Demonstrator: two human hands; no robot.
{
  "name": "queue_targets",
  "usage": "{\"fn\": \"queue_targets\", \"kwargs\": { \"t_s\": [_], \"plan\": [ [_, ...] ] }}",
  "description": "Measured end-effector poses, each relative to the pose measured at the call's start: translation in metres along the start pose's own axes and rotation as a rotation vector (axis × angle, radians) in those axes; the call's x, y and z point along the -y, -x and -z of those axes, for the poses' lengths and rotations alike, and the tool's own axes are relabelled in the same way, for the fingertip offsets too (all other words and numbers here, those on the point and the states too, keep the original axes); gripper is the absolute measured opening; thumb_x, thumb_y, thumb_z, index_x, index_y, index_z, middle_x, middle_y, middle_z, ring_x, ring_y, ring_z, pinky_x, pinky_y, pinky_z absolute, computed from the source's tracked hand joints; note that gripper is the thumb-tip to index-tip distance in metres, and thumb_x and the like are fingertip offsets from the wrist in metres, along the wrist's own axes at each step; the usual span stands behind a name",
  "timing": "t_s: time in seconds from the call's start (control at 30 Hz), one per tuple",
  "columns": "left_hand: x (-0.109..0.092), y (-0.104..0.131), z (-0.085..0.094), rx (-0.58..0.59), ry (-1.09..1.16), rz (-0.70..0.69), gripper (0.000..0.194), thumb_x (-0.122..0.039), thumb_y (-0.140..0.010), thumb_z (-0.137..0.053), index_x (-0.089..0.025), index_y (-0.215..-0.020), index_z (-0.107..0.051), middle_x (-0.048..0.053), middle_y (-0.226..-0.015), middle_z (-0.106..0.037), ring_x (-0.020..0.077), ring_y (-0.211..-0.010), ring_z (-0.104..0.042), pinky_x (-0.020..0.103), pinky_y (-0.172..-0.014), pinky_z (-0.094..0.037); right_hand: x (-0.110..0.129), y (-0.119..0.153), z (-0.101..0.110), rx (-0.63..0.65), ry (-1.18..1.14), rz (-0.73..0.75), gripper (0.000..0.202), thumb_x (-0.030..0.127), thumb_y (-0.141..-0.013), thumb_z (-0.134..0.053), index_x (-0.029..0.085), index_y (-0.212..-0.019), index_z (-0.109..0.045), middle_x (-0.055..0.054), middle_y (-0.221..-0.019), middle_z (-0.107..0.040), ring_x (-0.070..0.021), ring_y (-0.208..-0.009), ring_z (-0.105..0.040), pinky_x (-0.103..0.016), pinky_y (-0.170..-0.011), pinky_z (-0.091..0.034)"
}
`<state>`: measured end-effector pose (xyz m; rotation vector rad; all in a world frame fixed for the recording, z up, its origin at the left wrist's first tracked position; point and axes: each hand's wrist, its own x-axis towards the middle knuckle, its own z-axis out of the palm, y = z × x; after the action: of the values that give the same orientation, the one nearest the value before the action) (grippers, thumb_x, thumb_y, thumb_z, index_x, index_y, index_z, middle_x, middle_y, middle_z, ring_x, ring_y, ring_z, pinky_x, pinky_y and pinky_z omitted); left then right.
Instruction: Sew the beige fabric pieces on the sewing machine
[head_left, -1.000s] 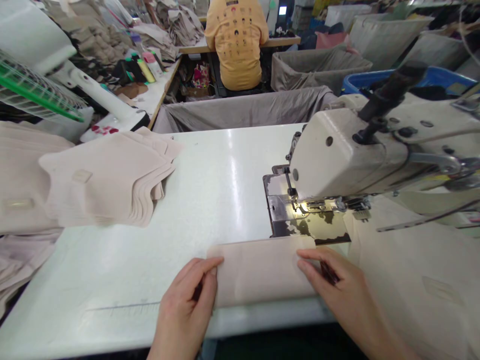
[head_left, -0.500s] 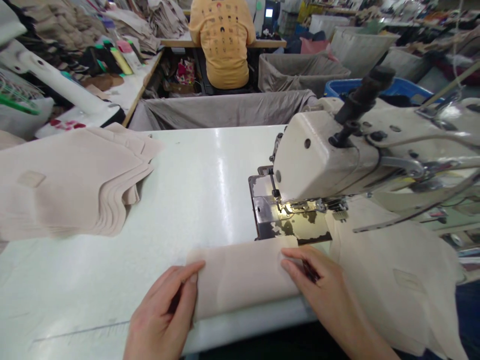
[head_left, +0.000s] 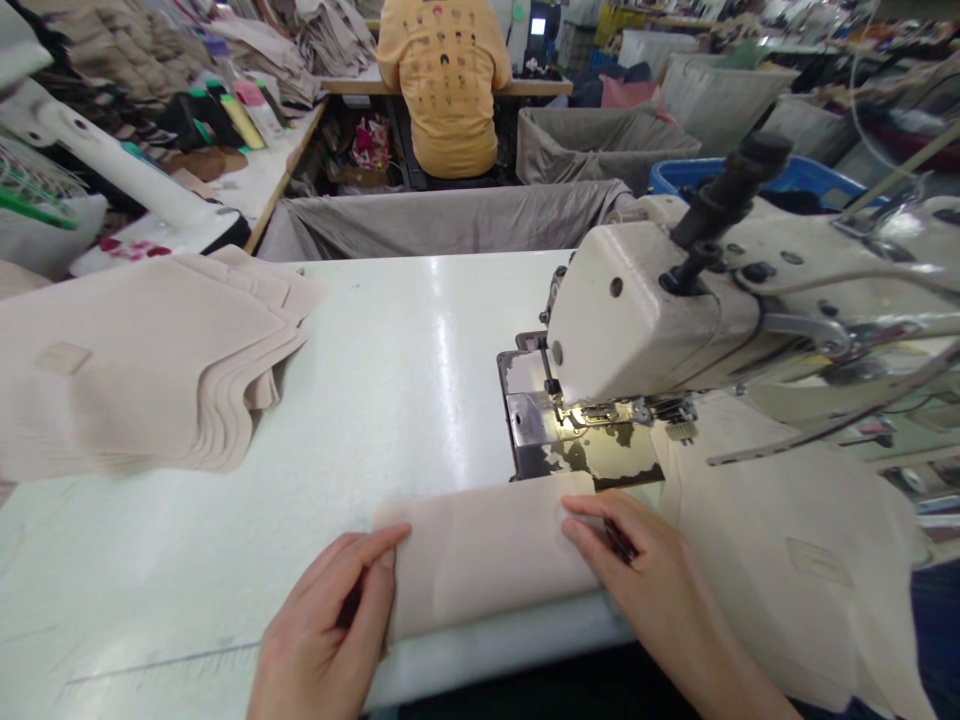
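Left hand (head_left: 319, 625) and right hand (head_left: 649, 560) are pointing inward, pinching opposite ends of beige fabric piece (head_left: 480, 555), seemingly folded, lying between them

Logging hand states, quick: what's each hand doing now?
Left hand: closed, pinching the beige fabric's left edge.
Right hand: thumb and forefinger on its right end; pinch can't be told.

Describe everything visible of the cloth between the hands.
The cloth is pale beige, matte and roughly rectangular, with a faint line across. It lies slightly slanted along the near edge of the table, close to the metal plate. The left hand touches its left end, the right hand its right; any grip is unclear.
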<state>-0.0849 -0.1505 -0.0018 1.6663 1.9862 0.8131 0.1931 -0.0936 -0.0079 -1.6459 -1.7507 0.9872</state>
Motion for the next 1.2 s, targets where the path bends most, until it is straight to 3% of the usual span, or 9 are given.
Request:
{"fn": "queue_targets", "kwargs": {
  "t_s": [0.23, 0.5, 0.67, 0.9, 1.07, 1.2],
  "plan": [
    [0.005, 0.001, 0.000, -0.003, -0.009, -0.047, 0.022, -0.039, -0.094, -0.055, -0.029, -0.106, -0.072, -0.001, -0.097, -0.072, 0.0165, -0.084, -0.070, 0.023, -0.076, -0.059, -0.001, 0.000, -0.001, -0.014, 0.006, 0.017, 0.019, 0.037, -0.092, -0.061, 0.024, -0.096, -0.075, -0.002, -0.086, -0.072, -0.0189, -0.077, -0.067, -0.028, -0.067, -0.051],
    [0.000, 0.001, 0.000, 0.002, 0.008, -0.017, 0.024, -0.040, -0.095, -0.054, -0.028, -0.106, -0.071, -0.001, -0.093, -0.071, 0.0161, -0.079, -0.070, 0.024, -0.073, -0.059, -0.002, -0.001, -0.001, -0.019, 0.005, 0.016, 0.020, 0.037, -0.092, -0.061, 0.024, -0.097, -0.075, -0.002, -0.085, -0.071, -0.0192, -0.077, -0.066, -0.028, -0.068, -0.051],
    [-0.002, 0.001, 0.000, 0.000, 0.017, -0.008, 0.024, -0.040, -0.094, -0.055, -0.028, -0.105, -0.072, -0.002, -0.094, -0.072, 0.0148, -0.073, -0.069, 0.021, -0.063, -0.058, -0.003, -0.001, -0.001, -0.009, 0.004, 0.012, 0.021, 0.037, -0.092, -0.060, 0.024, -0.098, -0.075, -0.001, -0.084, -0.070, -0.0186, -0.077, -0.066, -0.028, -0.068, -0.050],
    [0.002, 0.001, -0.001, 0.007, 0.025, -0.011, 0.025, -0.040, -0.094, -0.055, -0.028, -0.108, -0.072, 0.000, -0.094, -0.072, 0.0165, -0.075, -0.068, 0.024, -0.067, -0.058, -0.005, -0.002, -0.001, -0.010, 0.028, -0.010, 0.022, 0.038, -0.092, -0.059, 0.025, -0.100, -0.075, -0.003, -0.091, -0.073, -0.0197, -0.083, -0.068, -0.028, -0.072, -0.052],
    [-0.007, -0.001, -0.003, -0.051, 0.063, -0.051, 0.021, -0.031, -0.093, -0.056, -0.024, -0.101, -0.074, 0.002, -0.087, -0.070, 0.0168, -0.075, -0.067, 0.025, -0.067, -0.057, -0.006, -0.001, 0.000, -0.002, 0.084, 0.021, 0.026, 0.044, -0.090, -0.060, 0.025, -0.097, -0.077, -0.002, -0.085, -0.073, -0.0192, -0.076, -0.068, -0.028, -0.067, -0.053],
    [-0.013, 0.000, -0.006, -0.093, 0.093, -0.067, 0.022, -0.020, -0.094, -0.053, -0.021, -0.101, -0.074, 0.002, -0.083, -0.066, 0.0132, -0.069, -0.064, 0.022, -0.060, -0.053, -0.010, 0.001, 0.004, -0.033, 0.113, -0.026, 0.031, 0.052, -0.087, -0.061, 0.028, -0.097, -0.078, -0.002, -0.094, -0.077, -0.0212, -0.084, -0.071, -0.027, -0.071, -0.056]
  ]
}}
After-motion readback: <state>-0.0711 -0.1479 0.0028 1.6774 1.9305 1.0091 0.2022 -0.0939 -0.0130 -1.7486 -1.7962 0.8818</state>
